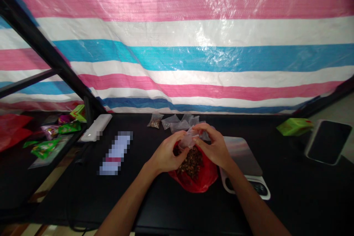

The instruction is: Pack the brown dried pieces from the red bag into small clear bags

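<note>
Between my two hands is a small clear plastic bag (188,139), pinched near its top edge. My left hand (168,152) grips its left side with thumb and fingers, and my right hand (212,144) holds the right side. Just below them a red plastic bag (203,184) lies open on the table, with brown, dry, grain-like bits (191,164) inside. Whether the small bag holds anything, I cannot tell. Beyond my hands lie several empty-looking clear bags (177,121) and one small bag with brown bits in it (155,121).
A kitchen scale (245,155) stands right of the red bag, partly under my right forearm. Farther right are a green box (294,127) and an upright phone-like device (329,142). On the left lie a white power strip (98,127), a blurred-out slip (116,153) and green packets (47,148).
</note>
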`<action>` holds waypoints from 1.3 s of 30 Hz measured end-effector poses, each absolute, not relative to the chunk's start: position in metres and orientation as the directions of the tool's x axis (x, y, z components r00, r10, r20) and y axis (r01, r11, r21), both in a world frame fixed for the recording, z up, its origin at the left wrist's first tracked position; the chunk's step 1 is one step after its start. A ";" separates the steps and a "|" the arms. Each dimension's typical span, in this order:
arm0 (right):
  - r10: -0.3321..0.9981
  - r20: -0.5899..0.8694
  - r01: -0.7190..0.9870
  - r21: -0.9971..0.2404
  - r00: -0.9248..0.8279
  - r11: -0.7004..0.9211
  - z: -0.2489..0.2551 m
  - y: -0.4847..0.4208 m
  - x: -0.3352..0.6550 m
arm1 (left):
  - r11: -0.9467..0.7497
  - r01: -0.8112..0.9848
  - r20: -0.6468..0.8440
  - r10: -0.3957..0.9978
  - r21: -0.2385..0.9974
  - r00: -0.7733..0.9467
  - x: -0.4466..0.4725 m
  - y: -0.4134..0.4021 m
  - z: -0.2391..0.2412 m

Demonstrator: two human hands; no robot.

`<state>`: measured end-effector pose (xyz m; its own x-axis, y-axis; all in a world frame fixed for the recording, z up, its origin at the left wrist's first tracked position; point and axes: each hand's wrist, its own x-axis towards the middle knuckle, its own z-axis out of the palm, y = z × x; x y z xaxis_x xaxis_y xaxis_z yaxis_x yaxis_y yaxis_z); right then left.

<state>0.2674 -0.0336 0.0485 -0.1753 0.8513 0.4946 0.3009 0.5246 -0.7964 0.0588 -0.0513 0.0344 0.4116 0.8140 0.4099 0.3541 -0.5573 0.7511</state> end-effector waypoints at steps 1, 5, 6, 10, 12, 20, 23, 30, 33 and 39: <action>0.855 0.495 0.303 -0.800 -0.155 0.519 0.048 -0.032 0.267 | -0.567 0.364 0.412 0.808 0.739 0.422 0.058 -0.050 0.035; 0.859 0.511 0.259 -0.824 -0.041 0.503 0.042 -0.024 0.267 | -0.545 0.490 0.457 0.838 0.681 0.297 0.043 -0.035 0.031; 0.849 0.528 0.240 -0.824 0.001 0.512 0.041 -0.022 0.268 | -0.503 0.534 0.476 0.856 0.680 0.200 0.037 -0.029 0.028; 0.777 0.601 0.296 -0.789 0.187 0.539 0.036 -0.011 0.279 | -0.248 0.796 0.459 0.888 0.552 -0.042 0.010 -0.005 0.009; 0.757 0.616 0.390 -0.766 0.219 0.510 0.034 -0.006 0.287 | -0.096 0.875 0.383 0.917 0.474 -0.107 0.000 0.002 -0.002; 0.814 0.578 0.851 -0.457 0.060 0.261 0.016 0.004 0.309 | 0.036 0.963 0.310 0.943 0.266 -0.121 -0.004 -0.001 -0.001; 0.796 0.604 0.905 -0.363 0.046 0.223 0.017 0.000 0.307 | 0.016 0.964 0.329 0.938 0.266 -0.106 -0.003 -0.001 0.006; 0.691 0.713 0.900 -0.374 0.124 0.225 0.040 -0.013 0.301 | -0.244 0.907 0.644 0.764 0.345 -0.040 0.005 -0.010 0.022; 0.730 0.683 0.817 -0.438 0.031 0.375 0.045 -0.018 0.290 | -0.491 0.819 0.738 0.662 0.296 0.130 0.017 -0.021 0.027; 0.848 0.465 0.646 -0.571 -0.254 0.507 0.042 -0.029 0.261 | -0.752 0.618 0.653 0.590 0.229 0.476 0.045 -0.034 0.029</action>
<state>0.2606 -0.0292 0.0419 -0.2540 0.8481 0.4649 0.6456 0.5066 -0.5715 0.0454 -0.0342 0.0288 0.4757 0.5896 0.6527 0.6183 -0.7520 0.2286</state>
